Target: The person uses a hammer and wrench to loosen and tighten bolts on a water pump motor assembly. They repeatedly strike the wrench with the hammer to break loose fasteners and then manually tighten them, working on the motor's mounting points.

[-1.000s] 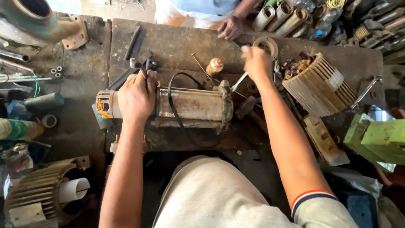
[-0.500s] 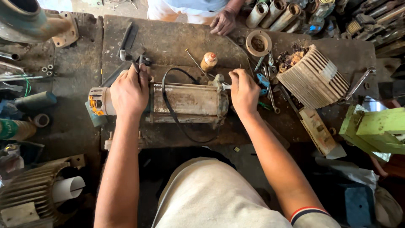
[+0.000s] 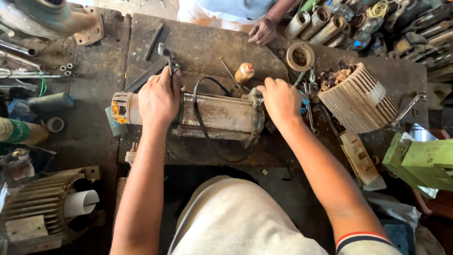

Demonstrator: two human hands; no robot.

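Looking down, we see a long rusty motor housing [image 3: 222, 115] lying on its side across the grimy table [image 3: 198, 42], with our left hand [image 3: 159, 99] pressed flat over its left part, fingers [image 3: 175, 78] curled over the far edge and hiding whatever lies beneath. Our right hand [image 3: 282, 101] covers the housing's right end, fingers bent around it, though we cannot tell exactly what they pinch. A black cable [image 3: 202, 123] loops across the housing, and another person's hand [image 3: 263, 32] rests at the table's far edge, the body cut off.
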